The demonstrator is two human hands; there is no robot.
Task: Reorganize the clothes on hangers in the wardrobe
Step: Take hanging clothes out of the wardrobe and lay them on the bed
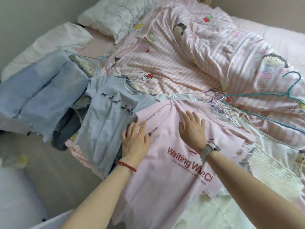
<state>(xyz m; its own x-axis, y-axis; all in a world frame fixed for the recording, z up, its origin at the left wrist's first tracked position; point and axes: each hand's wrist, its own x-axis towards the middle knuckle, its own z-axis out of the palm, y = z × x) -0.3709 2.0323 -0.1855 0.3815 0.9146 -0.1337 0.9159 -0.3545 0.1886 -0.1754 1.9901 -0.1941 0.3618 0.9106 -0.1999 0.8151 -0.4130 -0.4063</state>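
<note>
A pink T-shirt (166,182) with red lettering lies spread on the bed, a white wire hanger (217,104) at its collar. My left hand (135,139) rests flat on its left sleeve, fingers apart. My right hand (192,128) presses flat on its chest below the collar. To the left lies a grey-blue T-shirt (105,116) with small dog prints, on white hangers (145,83). Light blue jeans (42,93) lie further left, with a blue hanger (92,61) by them. A teal hanger (264,104) lies to the right.
A pink striped cartoon duvet (189,60) covers the bed, with a grey pillow (112,17) and a white pillow (66,38) at the head. A dark grey garment (67,134) hangs off the bed edge. A cream knitted piece (270,162) lies at the right. Floor (49,171) at left.
</note>
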